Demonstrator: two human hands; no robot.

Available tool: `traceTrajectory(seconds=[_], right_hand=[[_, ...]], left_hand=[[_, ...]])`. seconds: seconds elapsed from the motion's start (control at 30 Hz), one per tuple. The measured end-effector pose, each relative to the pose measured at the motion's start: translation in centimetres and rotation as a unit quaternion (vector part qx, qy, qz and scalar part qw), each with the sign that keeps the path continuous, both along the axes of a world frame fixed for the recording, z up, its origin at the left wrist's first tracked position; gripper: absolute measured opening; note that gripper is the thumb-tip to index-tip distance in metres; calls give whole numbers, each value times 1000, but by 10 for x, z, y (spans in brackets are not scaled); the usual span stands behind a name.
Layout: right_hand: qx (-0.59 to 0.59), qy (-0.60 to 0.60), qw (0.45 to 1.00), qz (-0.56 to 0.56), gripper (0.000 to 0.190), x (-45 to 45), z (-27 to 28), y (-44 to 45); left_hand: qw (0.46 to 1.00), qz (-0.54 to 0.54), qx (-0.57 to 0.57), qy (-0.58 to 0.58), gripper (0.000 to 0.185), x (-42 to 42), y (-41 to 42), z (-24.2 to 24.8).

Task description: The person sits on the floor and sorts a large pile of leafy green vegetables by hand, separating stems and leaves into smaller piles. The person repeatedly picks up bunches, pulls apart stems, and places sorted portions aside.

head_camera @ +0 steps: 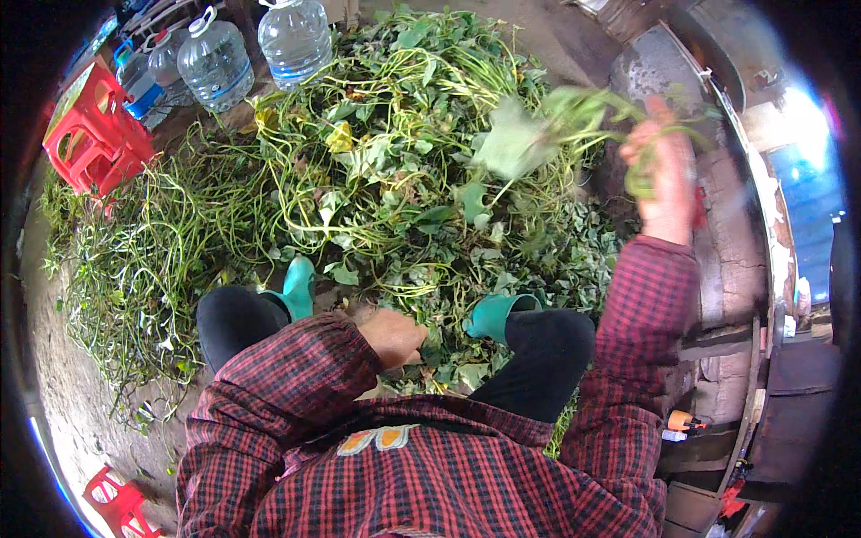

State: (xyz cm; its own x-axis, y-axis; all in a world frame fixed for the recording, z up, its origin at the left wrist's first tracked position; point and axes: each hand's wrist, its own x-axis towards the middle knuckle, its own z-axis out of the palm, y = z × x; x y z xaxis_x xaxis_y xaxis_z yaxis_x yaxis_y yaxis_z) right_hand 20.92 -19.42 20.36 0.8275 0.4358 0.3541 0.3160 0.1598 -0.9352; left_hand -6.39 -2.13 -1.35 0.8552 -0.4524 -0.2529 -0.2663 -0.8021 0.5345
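My right hand (662,171) is raised at the right, shut on a bunch of leafy green vines (572,118). The vines stretch leftward from the fist, and both are blurred. Low in front of my lap, my left hand (393,335) is bent with its fingers curled and pointing down. Its fingertips are partly hidden, so I cannot tell whether it grips anything. Beneath and ahead of both hands spreads a large heap of cut vines (309,181) with long pale stems and broad leaves, some of them yellow.
Large clear plastic bottles (215,64) stand at the back left beside stacked red plastic stools (97,131). Another red stool (118,501) is at the lower left. My teal boots (488,319) press among the vines. A wooden ledge (760,376) runs along the right.
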Motion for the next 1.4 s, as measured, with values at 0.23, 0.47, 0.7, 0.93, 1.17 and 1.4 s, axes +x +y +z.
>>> traceTrajectory(seconds=[0.23, 0.47, 0.7, 0.93, 1.17, 1.4], right_hand=[[-110, -152, 982, 17, 33, -13, -18, -17], [-224, 124, 964, 69, 16, -40, -187, 2], [-351, -206, 903, 136, 28, -84, -177, 26], [-247, 2, 949, 197, 15, -111, -184, 43], [-192, 85, 952, 225, 15, -104, -183, 42], [-108, 140, 983, -52, 19, -75, -177, 34]], left_hand=[[999, 25, 36, 5, 32, 9, 9, 14], [982, 165, 58, -68, 18, 12, 53, 26], [920, 327, -193, -96, 20, 32, 73, 33], [895, 245, -167, -334, 17, 58, 64, 11], [935, 139, -174, -277, 12, 64, 57, 1], [886, 332, -277, -164, 17, 59, 52, 17]])
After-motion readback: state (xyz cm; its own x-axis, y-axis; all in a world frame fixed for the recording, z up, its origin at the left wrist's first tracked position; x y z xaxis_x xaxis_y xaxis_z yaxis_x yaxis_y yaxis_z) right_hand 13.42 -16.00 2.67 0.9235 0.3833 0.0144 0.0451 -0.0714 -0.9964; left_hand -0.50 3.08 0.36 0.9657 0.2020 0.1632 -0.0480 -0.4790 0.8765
